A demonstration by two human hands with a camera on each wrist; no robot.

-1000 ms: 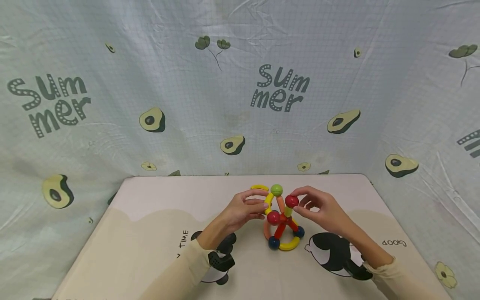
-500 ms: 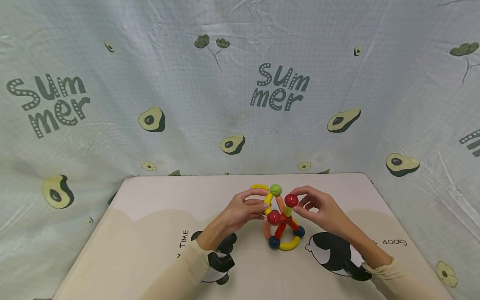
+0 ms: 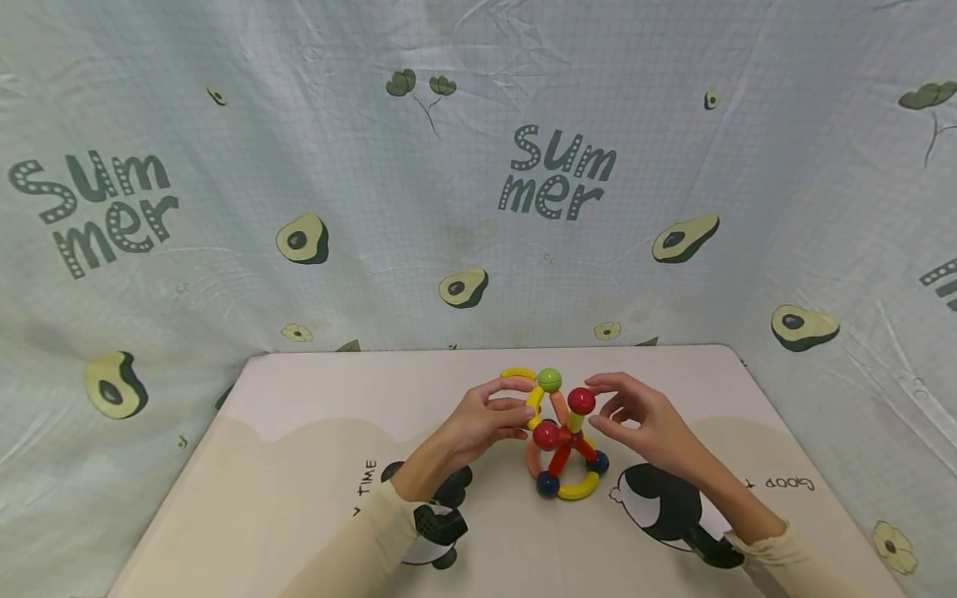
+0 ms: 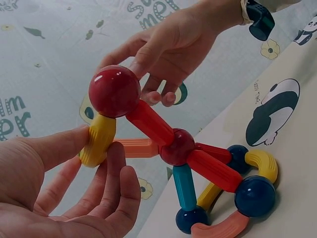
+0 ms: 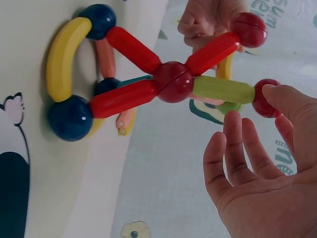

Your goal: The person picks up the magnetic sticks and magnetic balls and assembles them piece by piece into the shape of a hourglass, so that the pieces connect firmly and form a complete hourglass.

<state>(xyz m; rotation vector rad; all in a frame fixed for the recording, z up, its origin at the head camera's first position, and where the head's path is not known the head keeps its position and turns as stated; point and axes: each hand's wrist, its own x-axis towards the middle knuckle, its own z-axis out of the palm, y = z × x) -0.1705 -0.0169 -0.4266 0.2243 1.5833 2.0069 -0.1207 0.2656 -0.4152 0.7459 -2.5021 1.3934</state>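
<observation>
A magnetic rod-and-ball structure stands on the table, with a central red ball [image 5: 172,82] and red rods running down to navy balls [image 5: 71,118]. Curved rods join those balls in a ring at the base. My left hand [image 3: 486,419] pinches a yellow curved rod [image 4: 100,141] just under the left red ball [image 4: 115,91]. At the upper right, a second red ball [image 3: 581,401] tops a light green rod [image 5: 223,89]. My right hand [image 3: 639,419] is beside that ball, thumb and index finger parted around its right side. A green ball [image 3: 549,380] tops the back.
A loose yellow curved rod [image 3: 517,374] lies behind my left hand near the table's back edge. The table [image 3: 299,498] has panda prints, and a printed cloth [image 3: 374,208] hangs behind and at the sides.
The thumb and index finger of my right hand have let go of the right red ball and shifted slightly right. My left hand keeps its pinch.
</observation>
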